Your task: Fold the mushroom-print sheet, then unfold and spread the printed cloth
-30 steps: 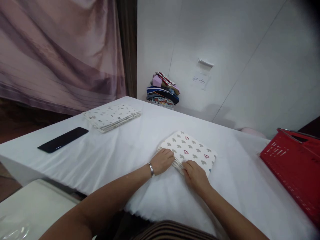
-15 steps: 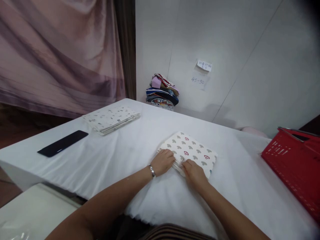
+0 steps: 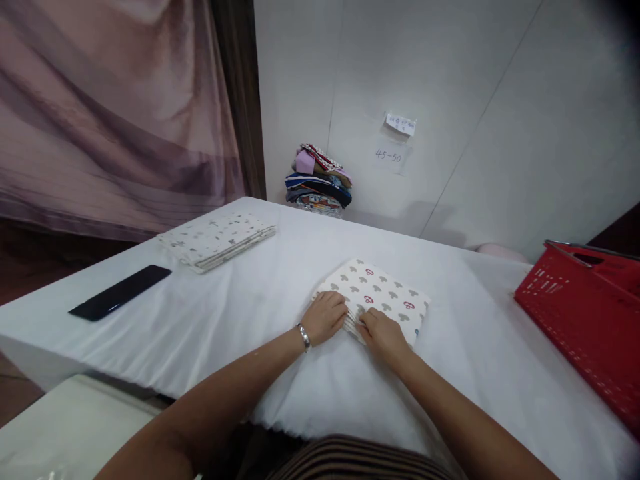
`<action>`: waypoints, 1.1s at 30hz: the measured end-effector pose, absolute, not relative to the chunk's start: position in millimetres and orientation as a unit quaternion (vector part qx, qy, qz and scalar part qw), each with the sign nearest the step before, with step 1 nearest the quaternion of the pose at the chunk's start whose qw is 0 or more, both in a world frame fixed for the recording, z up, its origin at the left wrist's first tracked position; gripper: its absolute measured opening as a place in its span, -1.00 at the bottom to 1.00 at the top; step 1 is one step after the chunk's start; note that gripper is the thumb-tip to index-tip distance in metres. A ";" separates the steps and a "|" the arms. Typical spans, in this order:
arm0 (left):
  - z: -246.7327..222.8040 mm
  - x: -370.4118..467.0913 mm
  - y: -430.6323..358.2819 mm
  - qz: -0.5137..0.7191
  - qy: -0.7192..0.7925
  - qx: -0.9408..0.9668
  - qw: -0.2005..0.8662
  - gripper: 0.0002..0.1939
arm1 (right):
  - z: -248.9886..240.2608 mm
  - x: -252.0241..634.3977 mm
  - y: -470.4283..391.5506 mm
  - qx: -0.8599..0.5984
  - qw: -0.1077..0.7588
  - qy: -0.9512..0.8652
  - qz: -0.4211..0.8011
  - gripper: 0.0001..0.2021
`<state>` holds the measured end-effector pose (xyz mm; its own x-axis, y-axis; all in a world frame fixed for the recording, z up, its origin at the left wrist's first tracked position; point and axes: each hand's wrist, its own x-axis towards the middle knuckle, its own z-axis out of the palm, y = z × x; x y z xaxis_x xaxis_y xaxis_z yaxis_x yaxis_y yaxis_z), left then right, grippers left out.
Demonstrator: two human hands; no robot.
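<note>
A folded white cloth (image 3: 383, 290) with grey and red mushroom prints lies on the white-covered table (image 3: 225, 347) in front of me. Its near edge shows several stacked layers. My left hand (image 3: 325, 317), with a silver bracelet at the wrist, grips the near left edge of the cloth, fingers curled over it. Close beside it, my right hand (image 3: 383, 335) pinches the same near edge, thumb and fingers closed on the layers. The fingertips of both hands are partly hidden.
Another folded cloth (image 3: 217, 240) with small grey prints lies at the back left, near a dark phone-like slab (image 3: 120, 292). A red basket (image 3: 585, 320) stands at the right. Stacked fabrics (image 3: 320, 180) sit beyond the table by the wall. A pale surface (image 3: 65, 427) is at lower left.
The view has shifted slightly, so the scene sits a little further left. Both hands keep hold of the cloth's near edge; the cloth looks otherwise the same.
</note>
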<state>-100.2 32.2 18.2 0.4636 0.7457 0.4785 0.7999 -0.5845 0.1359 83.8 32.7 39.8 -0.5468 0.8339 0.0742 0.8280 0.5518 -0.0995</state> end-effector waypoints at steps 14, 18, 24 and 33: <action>20.9 -86.1 42.7 -0.190 -0.393 -0.898 0.062 -0.78 | 43.0 94.0 35.2 -0.442 0.066 -0.893 0.056 -0.82; 19.0 -86.8 47.7 -0.189 -0.398 -0.897 0.029 -0.82 | 41.6 117.3 23.9 -0.438 0.088 -0.894 0.044 -0.72; 20.4 -88.4 53.5 -0.202 -0.397 -0.895 -0.033 -0.80 | 30.3 156.9 4.3 -0.427 0.149 -0.892 0.012 -0.64; 24.6 -86.3 54.6 -0.195 -0.397 -0.897 -0.015 -0.80 | 24.5 149.5 -0.8 -0.495 0.192 -0.846 0.043 -0.81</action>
